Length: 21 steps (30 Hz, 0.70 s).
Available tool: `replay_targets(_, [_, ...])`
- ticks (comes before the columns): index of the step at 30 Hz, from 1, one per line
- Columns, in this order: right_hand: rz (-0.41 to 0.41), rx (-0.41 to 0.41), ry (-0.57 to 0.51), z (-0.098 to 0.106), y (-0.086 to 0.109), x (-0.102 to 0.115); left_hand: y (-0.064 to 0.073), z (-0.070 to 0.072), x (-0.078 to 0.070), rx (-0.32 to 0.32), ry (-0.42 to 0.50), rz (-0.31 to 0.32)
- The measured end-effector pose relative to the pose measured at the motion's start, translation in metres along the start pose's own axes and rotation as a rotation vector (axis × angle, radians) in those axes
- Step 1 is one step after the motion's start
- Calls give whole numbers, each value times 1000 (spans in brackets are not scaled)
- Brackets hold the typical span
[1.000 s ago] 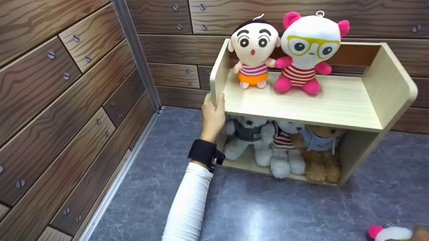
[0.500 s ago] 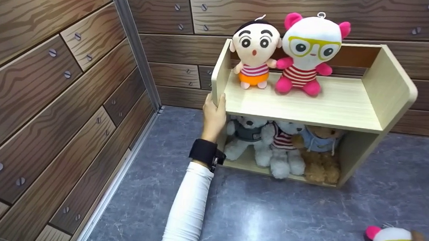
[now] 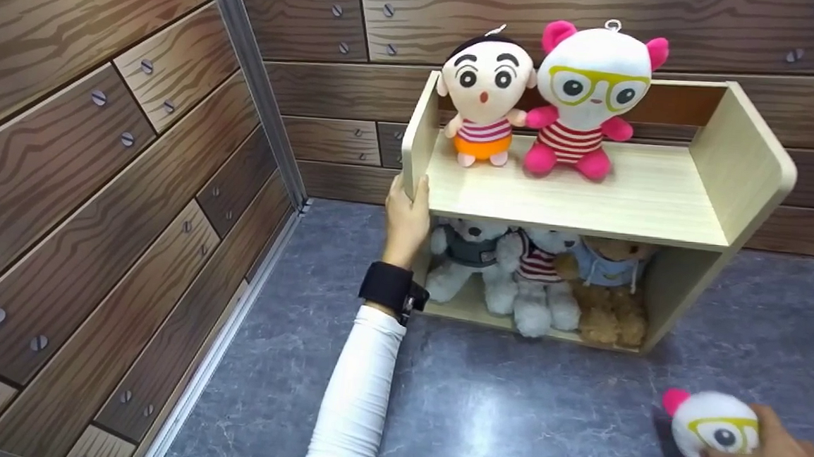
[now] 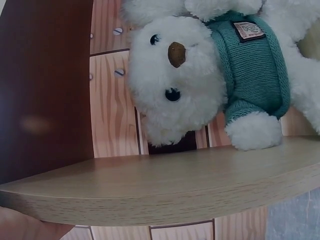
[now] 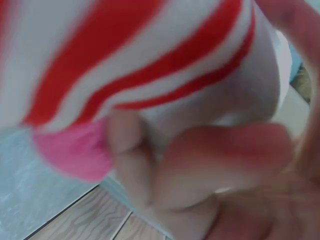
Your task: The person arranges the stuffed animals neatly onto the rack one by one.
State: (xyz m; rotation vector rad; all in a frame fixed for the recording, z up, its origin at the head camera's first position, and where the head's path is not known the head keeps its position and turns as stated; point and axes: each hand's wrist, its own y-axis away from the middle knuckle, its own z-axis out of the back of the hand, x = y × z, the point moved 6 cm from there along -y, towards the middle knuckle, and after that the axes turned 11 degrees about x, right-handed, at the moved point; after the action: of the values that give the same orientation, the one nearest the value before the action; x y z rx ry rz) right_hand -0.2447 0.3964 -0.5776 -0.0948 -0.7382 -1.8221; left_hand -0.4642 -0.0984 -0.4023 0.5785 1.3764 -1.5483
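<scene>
My left hand (image 3: 408, 214) grips the left side panel of a pale wooden shelf (image 3: 606, 205), thumb on its front edge. At the lower right my right hand (image 3: 775, 456) holds a panda plush toy (image 3: 716, 424) with yellow glasses and pink ears. Fingers curl around its red-and-white striped body (image 5: 150, 60) in the right wrist view. On the upper board sit a boy plush doll (image 3: 484, 99) and a similar panda plush (image 3: 588, 91). Below are a white bear in a green sweater (image 4: 255, 65), a white bear in stripes (image 3: 541, 283) and a brown bear (image 3: 608, 297).
Grey marbled floor (image 3: 509, 411) lies in front of the shelf. A wood-print wall (image 3: 97, 202) stands at the left, and another (image 3: 344, 97) behind the shelf. A black band (image 3: 386, 287) with a small device is on the left wrist.
The right hand has moved left and up in the head view, bringing the held panda plush further into view. The left hand still grips the shelf panel.
</scene>
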Motion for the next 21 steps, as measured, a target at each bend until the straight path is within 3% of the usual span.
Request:
replay_targets(3, [185, -167, -32, 17, 13, 22, 0, 0, 0, 7, 7, 0])
replay_targets(5, [252, -269, -65, 27, 24, 40, 0, 0, -1, 11, 15, 4])
replay_targets(11, [317, -419, -181, 62, 55, 94, 1, 0, -1, 5, 4, -8])
replay_targets(16, [372, -543, -232, 102, 83, 142, 1, 1, -1, 3, 3, -7])
replay_targets(21, [436, -706, -360, 141, 102, 185, 1, 1, -2, 11, 16, -2])
